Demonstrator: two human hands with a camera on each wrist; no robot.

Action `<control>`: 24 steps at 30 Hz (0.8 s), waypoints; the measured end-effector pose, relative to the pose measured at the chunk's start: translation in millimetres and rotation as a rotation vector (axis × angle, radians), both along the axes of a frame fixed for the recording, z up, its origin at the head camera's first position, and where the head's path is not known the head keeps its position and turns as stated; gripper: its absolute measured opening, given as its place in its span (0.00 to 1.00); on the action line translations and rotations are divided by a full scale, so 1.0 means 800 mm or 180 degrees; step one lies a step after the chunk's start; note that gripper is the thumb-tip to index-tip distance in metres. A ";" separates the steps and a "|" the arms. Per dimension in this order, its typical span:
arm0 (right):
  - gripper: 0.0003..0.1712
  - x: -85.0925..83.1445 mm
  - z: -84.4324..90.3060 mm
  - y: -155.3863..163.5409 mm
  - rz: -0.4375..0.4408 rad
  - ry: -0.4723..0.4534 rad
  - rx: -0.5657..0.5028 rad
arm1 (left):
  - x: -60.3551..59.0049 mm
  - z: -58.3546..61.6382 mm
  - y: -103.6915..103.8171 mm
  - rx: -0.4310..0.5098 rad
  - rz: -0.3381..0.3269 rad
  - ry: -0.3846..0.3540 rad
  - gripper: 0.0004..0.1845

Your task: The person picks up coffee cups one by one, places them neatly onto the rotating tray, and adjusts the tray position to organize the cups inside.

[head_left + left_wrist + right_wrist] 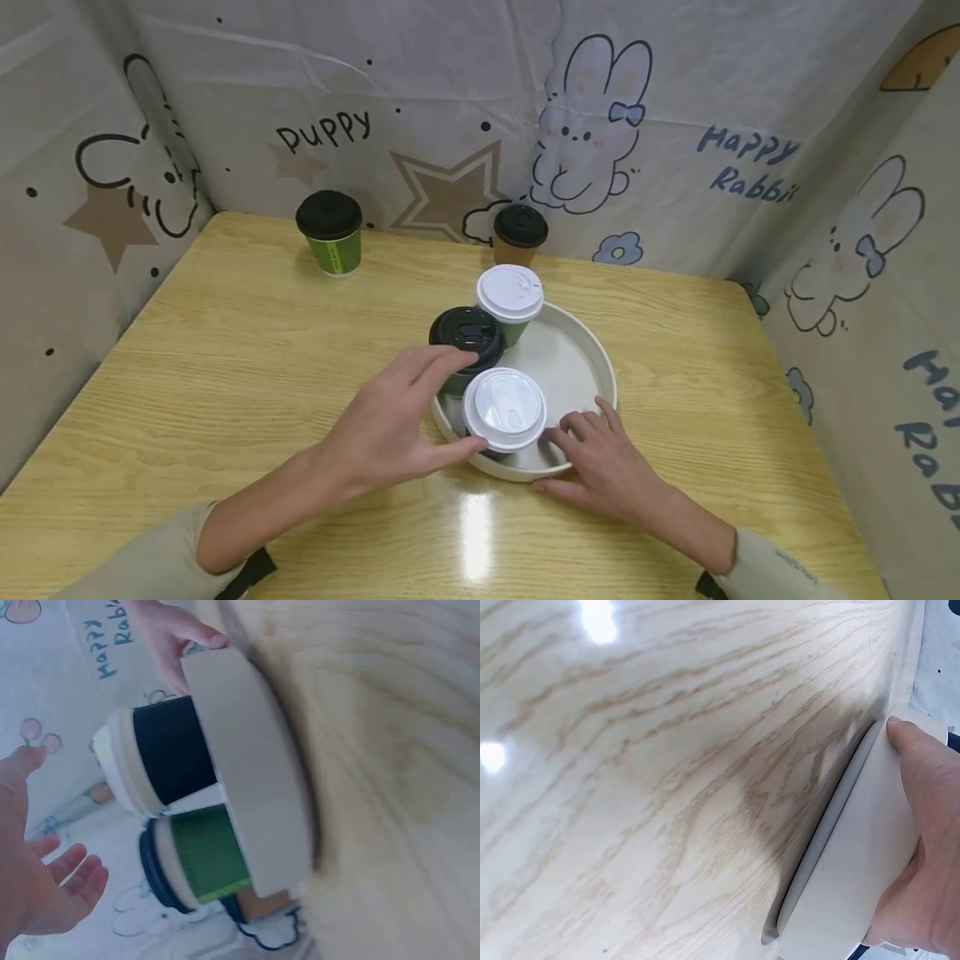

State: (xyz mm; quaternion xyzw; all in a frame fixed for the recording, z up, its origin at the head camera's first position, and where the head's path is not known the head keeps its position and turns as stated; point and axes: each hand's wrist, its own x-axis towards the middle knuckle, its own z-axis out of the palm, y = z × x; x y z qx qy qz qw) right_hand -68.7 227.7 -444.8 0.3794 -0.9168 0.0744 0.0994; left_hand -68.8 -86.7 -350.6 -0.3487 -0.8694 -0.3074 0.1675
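Steadying the round cream tray (pixel 592 350) on the wooden table (pixel 225 367), right hand (pixel 600 467) grips its near rim while left hand (pixel 390 425) hovers relaxed, empty, beside the white-lidded dark paper cup (pixel 504 410) inside.

The person's left hand (pixel 390 425) reaches forward from a pale sleeve pushed up the forearm, palm down, its fingers spread and loosely straight; the left wrist view shows the palm open with nothing in its grip. The right hand (pixel 600 462) lies lower and to the right, its forearm angled in from the near right corner, fingers (pixel 577 425) curled inward and the thumb (pixel 911 746) pressed flat along a rim.
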 end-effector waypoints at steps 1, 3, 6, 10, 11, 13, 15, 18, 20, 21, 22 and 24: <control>0.33 0.000 0.000 0.000 0.0000 0.0004 0.0007 | 0.000 0.003 0.002 -0.0062 -0.0078 0.0072 0.43; 0.33 0.000 0.001 -0.001 -0.0006 0.0013 0.0022 | -0.001 0.008 0.008 -0.0178 -0.0239 0.0183 0.40; 0.33 0.001 0.003 -0.002 -0.0014 0.0023 0.0029 | -0.002 0.012 0.017 -0.0384 -0.0400 0.0298 0.36; 0.33 0.001 0.002 -0.002 0.0003 0.0059 -0.0015 | -0.004 0.012 0.029 -0.0602 -0.0550 0.0413 0.33; 0.33 0.001 0.002 -0.002 0.0013 0.0073 -0.0031 | -0.005 0.011 0.032 -0.0629 -0.0586 0.0437 0.32; 0.32 0.000 0.000 -0.001 0.0030 0.0101 -0.0056 | -0.007 0.009 0.038 -0.0669 -0.0650 0.0482 0.31; 0.32 0.000 -0.001 -0.001 0.0042 0.0115 -0.0072 | -0.008 0.005 0.043 -0.0696 -0.0698 0.0550 0.29; 0.32 0.000 -0.003 -0.001 0.0045 0.0129 -0.0072 | -0.011 -0.001 0.049 -0.0743 -0.0734 0.0673 0.27; 0.32 0.000 -0.003 -0.001 0.0039 0.0115 -0.0070 | -0.012 -0.004 0.052 -0.0796 -0.0726 0.0751 0.26; 0.32 0.000 -0.003 -0.001 0.0039 0.0112 -0.0072 | -0.013 -0.006 0.053 -0.0819 -0.0722 0.0776 0.25; 0.32 0.000 -0.003 -0.001 0.0033 0.0105 -0.0066 | -0.013 -0.008 0.053 -0.0841 -0.0721 0.0791 0.25; 0.32 0.001 -0.002 -0.001 0.0023 0.0104 -0.0069 | -0.014 -0.009 0.055 -0.0904 -0.0716 0.0820 0.24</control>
